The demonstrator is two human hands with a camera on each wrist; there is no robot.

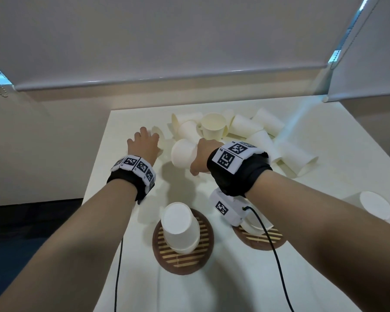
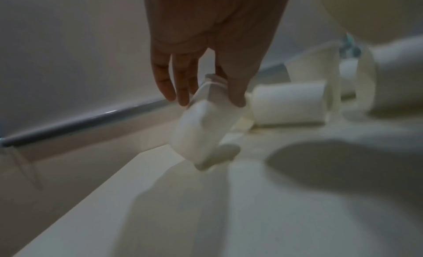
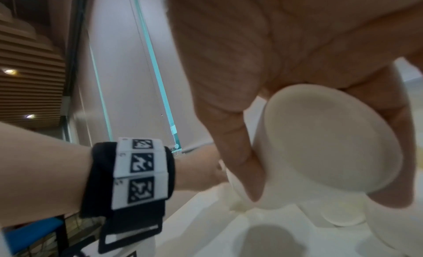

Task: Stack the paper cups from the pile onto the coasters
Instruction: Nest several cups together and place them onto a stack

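White paper cups lie in a loose pile (image 1: pixel 241 128) at the back of the white table (image 1: pixel 324 140). My left hand (image 1: pixel 148 137) reaches to the pile's left edge and pinches the rim of a tilted paper cup (image 2: pixel 203 132) between thumb and fingers. My right hand (image 1: pixel 204 154) grips another cup (image 1: pixel 182 155) by its side, with the cup's bottom (image 3: pixel 329 143) facing the right wrist camera. Near me are two round brown slatted coasters. The left coaster (image 1: pixel 182 258) carries upside-down cups (image 1: pixel 180 226). The right coaster (image 1: pixel 260 240) is half hidden by my wrist.
One upside-down cup (image 1: pixel 374 204) stands alone at the table's right. A window ledge and a lowered blind (image 1: pixel 167 41) run behind the table. Black cables (image 1: pixel 277 255) hang from both wrists across the front. The table's left edge drops to a dark floor (image 1: pixel 32 226).
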